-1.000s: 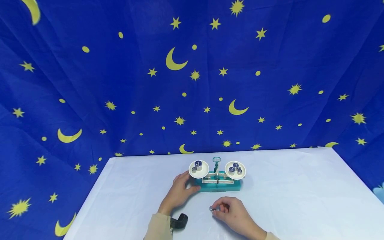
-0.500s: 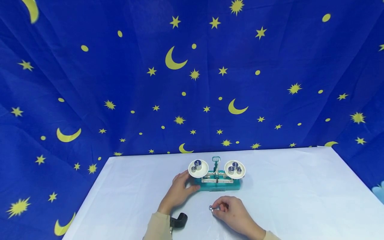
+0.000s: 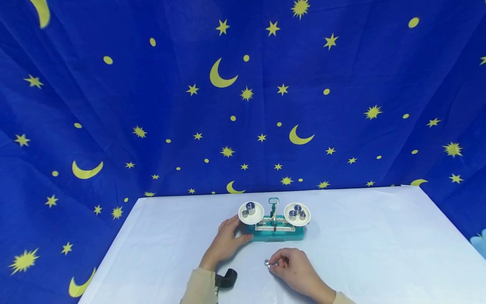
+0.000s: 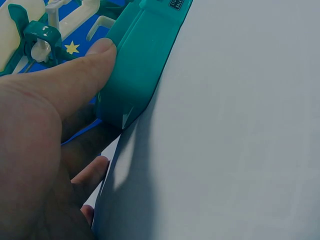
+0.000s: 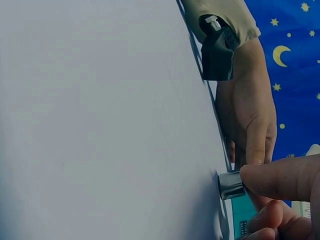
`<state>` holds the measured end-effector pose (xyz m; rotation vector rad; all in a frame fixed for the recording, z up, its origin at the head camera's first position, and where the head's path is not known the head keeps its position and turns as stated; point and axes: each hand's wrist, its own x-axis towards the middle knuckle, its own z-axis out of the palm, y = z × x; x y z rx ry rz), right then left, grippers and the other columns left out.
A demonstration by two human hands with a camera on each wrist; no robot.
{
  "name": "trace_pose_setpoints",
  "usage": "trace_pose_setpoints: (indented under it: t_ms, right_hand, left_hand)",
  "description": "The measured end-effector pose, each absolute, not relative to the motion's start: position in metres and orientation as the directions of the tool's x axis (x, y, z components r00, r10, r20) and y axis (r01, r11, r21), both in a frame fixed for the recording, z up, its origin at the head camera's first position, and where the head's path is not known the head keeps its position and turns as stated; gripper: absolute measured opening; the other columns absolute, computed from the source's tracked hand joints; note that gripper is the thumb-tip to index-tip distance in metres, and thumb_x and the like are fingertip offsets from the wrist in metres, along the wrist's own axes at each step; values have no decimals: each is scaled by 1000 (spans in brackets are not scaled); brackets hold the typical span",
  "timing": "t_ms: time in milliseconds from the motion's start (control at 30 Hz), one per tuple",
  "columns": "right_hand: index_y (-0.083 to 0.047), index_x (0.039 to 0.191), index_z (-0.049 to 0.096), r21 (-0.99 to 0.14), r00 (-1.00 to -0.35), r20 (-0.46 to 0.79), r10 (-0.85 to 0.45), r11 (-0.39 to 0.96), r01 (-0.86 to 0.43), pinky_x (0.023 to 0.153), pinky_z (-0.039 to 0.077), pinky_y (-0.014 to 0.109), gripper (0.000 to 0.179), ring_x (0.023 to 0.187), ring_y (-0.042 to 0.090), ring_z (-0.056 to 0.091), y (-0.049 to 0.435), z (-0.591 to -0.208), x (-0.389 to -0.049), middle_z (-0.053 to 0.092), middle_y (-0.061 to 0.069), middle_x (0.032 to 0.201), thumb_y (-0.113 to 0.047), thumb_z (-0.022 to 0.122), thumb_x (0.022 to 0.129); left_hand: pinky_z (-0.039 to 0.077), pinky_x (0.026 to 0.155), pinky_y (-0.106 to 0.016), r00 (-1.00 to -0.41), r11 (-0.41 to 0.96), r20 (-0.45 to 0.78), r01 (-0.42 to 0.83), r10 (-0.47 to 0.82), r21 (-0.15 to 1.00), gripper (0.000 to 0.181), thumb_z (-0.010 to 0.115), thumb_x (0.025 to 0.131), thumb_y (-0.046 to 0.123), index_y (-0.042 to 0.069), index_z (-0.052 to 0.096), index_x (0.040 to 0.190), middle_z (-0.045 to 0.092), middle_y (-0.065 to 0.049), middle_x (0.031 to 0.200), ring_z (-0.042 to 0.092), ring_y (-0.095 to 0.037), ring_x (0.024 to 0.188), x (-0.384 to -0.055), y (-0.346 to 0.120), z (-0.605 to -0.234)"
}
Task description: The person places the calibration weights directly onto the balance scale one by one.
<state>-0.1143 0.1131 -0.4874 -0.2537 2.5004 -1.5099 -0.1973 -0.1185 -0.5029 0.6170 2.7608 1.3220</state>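
A green balance scale (image 3: 279,235) with two white pans stands in the middle of the table. My left hand (image 3: 227,244) grips the left end of its base; in the left wrist view the thumb (image 4: 92,67) lies on the green base (image 4: 137,60), fingers beyond its end. In front of the scale, my right hand (image 3: 296,270) pinches a small shiny metal weight (image 3: 267,262). The right wrist view shows this weight (image 5: 231,184) at the fingertips, low over the white surface; whether it touches is unclear.
The left pan (image 3: 256,219) holds two metal weights; the right pan (image 3: 298,222) holds three. A white cover lies over the table (image 3: 379,253). Behind it hangs a blue cloth (image 3: 262,109) with yellow moons and stars. A black wrist device (image 3: 227,278) sits by the left sleeve.
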Motion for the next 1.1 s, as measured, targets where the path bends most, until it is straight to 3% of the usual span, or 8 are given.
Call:
trace_pose_setpoints:
  t_ms: [1100]
  right_hand:
    - [-12,86,74,-905,-963,-115,-246,424,0,49,38,18,7,55,3,45,112,-483,-111,53,-8,63,-15,79,83]
  left_hand:
    - [14,123,-56,-928,578,111,313,357,754,66,72,91,38,8,51,147,48,-14,152,40,-32,143,-197,-118,-502]
